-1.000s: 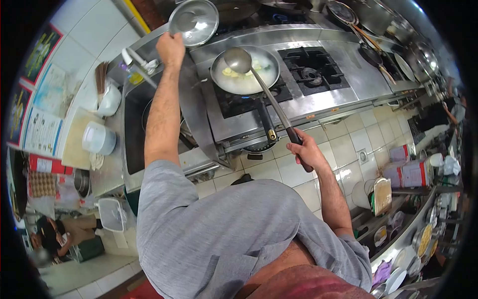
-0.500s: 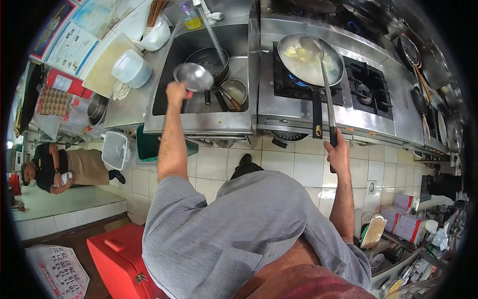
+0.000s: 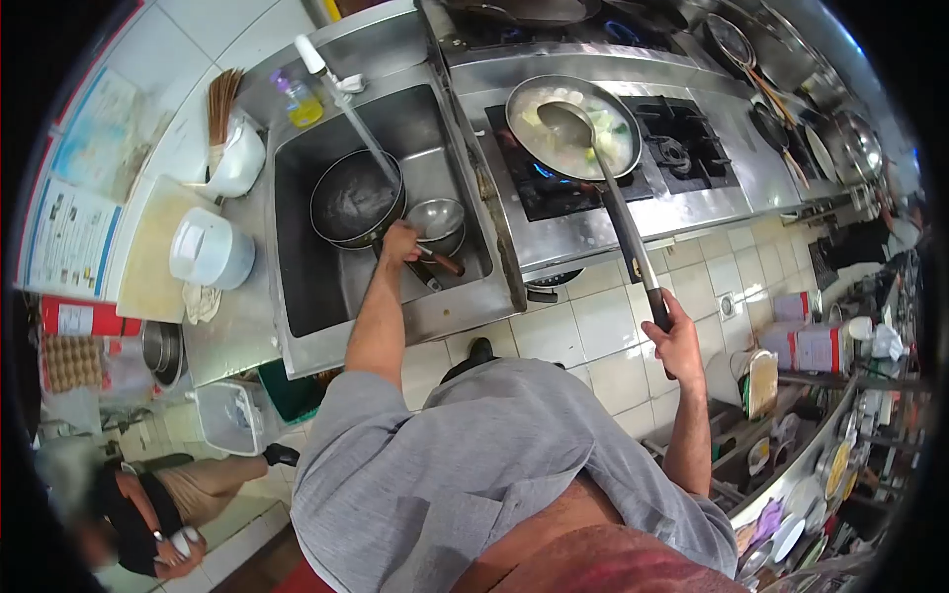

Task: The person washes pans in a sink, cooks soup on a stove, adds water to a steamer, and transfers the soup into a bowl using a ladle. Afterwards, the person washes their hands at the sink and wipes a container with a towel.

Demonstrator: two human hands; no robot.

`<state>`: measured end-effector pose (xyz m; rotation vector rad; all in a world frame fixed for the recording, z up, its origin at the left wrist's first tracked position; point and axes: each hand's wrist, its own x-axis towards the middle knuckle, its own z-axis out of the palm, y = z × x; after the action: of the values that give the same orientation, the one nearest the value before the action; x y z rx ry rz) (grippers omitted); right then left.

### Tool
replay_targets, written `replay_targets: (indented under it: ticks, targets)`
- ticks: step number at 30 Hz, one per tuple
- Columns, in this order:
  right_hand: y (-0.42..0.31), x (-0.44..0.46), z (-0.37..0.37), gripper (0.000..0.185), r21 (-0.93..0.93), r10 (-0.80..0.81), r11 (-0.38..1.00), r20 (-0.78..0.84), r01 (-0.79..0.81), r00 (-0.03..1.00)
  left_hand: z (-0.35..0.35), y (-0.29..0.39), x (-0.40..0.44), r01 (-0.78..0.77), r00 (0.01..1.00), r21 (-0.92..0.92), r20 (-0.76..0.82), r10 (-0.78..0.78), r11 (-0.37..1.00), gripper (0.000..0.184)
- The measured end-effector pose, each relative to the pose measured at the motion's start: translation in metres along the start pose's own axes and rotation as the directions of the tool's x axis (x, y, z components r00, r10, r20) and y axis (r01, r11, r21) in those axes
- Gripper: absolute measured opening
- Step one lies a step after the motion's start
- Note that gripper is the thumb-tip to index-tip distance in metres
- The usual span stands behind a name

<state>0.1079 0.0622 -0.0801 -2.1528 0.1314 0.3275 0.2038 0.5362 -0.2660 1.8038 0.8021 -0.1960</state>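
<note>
Right grip on the ladle, left grip among the handles in the sink

The right grip (image 3: 677, 338) is closed around the dark handle of the ladle (image 3: 565, 125), whose head is in the food (image 3: 608, 143) inside the frying pan (image 3: 638, 143). This pan sits above a blue flame (image 3: 542, 171), on the left burner (image 3: 534, 201).

The left grip (image 3: 400, 243) has its fingers bent over the handles in the sink (image 3: 316, 296); which handle it clamps, I cannot tell. To its left is a black pan (image 3: 333, 188) under the faucet (image 3: 314, 59); to its right, a steel bowl (image 3: 435, 215). Left of the sink, a plastic container (image 3: 213, 249) stands upon the surface (image 3: 232, 336).
</note>
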Motion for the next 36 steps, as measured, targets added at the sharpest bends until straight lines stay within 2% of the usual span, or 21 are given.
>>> replay_targets:
  ticks: [1, 2, 4, 8, 10, 11, 14, 16, 18, 19, 20, 22, 24, 27, 30, 35, 36]
  targets:
    - [-0.001, 0.002, 0.002, 0.058, -0.157, -0.02, 0.987, -0.018, 0.017, 1.0, -0.006, 0.003, -0.002, -0.068, 0.997, 0.03, -0.031, 0.069, 0.997, 0.041]
    - [-0.002, 0.007, 0.009, 0.058, -0.154, -0.013, 0.988, -0.023, 0.009, 1.0, -0.013, 0.001, -0.009, -0.069, 0.997, 0.036, -0.024, 0.07, 0.997, 0.041]
    - [-0.003, 0.022, 0.026, 0.059, -0.457, -0.288, 0.874, -0.212, 0.165, 0.934, -0.031, 0.005, -0.045, -0.334, 0.936, -0.249, -0.198, 0.29, 0.909, 0.038]
    - [-0.011, 0.044, 0.043, 0.06, -0.435, -0.217, 0.894, -0.205, 0.11, 0.954, -0.058, -0.01, -0.093, -0.374, 0.911, -0.261, -0.285, 0.3, 0.89, 0.036]
    - [-0.016, 0.044, 0.046, 0.06, -0.409, -0.213, 0.903, -0.171, 0.127, 0.962, -0.069, -0.02, -0.114, -0.423, 0.861, -0.223, -0.402, 0.312, 0.878, 0.034]
    - [-0.021, 0.04, 0.041, 0.058, -0.3, -0.125, 0.951, -0.139, 0.079, 0.982, -0.075, -0.025, -0.125, -0.44, 0.835, -0.189, -0.444, 0.324, 0.878, 0.034]
    - [-0.009, 0.034, 0.024, 0.057, -0.137, -0.179, 0.976, -0.045, 0.172, 0.983, -0.093, -0.034, -0.157, -0.453, 0.796, -0.207, -0.533, 0.288, 0.867, 0.035]
    - [-0.004, 0.035, 0.026, 0.056, -0.164, -0.191, 0.969, -0.01, 0.187, 0.982, -0.101, -0.041, -0.173, -0.456, 0.762, -0.213, -0.594, 0.256, 0.864, 0.035]
    - [-0.006, 0.035, 0.032, 0.057, -0.418, -0.237, 0.895, -0.156, 0.154, 0.959, -0.103, -0.045, -0.189, -0.502, 0.757, -0.311, -0.61, 0.236, 0.807, 0.034]
    - [0.003, 0.042, 0.037, 0.061, -0.508, -0.28, 0.847, -0.18, 0.155, 0.943, -0.102, -0.046, -0.198, -0.503, 0.749, -0.296, -0.618, 0.239, 0.812, 0.031]
    - [0.005, 0.046, 0.039, 0.061, -0.505, -0.289, 0.846, -0.169, 0.169, 0.942, -0.098, -0.047, -0.205, -0.505, 0.74, -0.291, -0.63, 0.234, 0.813, 0.031]
    - [0.004, 0.053, 0.043, 0.063, -0.625, -0.272, 0.774, -0.188, 0.099, 0.944, -0.089, -0.051, -0.219, -0.467, 0.768, -0.318, -0.608, 0.201, 0.825, 0.03]
    - [0.01, 0.059, 0.046, 0.066, -0.633, -0.291, 0.761, -0.137, 0.142, 0.947, -0.081, -0.055, -0.233, -0.455, 0.77, -0.304, -0.607, 0.199, 0.837, 0.031]
    - [0.01, 0.054, 0.052, 0.07, -0.666, -0.216, 0.739, -0.09, 0.103, 0.972, -0.071, -0.061, -0.251, -0.42, 0.798, -0.303, -0.572, 0.19, 0.856, 0.032]
    - [0.01, 0.054, 0.046, 0.07, -0.661, -0.242, 0.734, -0.038, 0.157, 0.97, -0.066, -0.064, -0.263, -0.408, 0.804, -0.304, -0.567, 0.181, 0.861, 0.032]
    - [0.004, 0.047, 0.036, 0.066, -0.6, -0.221, 0.787, -0.058, 0.143, 0.974, -0.064, -0.058, -0.261, -0.395, 0.83, -0.347, -0.531, 0.169, 0.851, 0.032]
    - [0.006, 0.045, 0.034, 0.062, -0.618, -0.371, 0.753, -0.117, 0.225, 0.921, -0.065, -0.054, -0.258, -0.392, 0.838, -0.359, -0.52, 0.167, 0.847, 0.033]
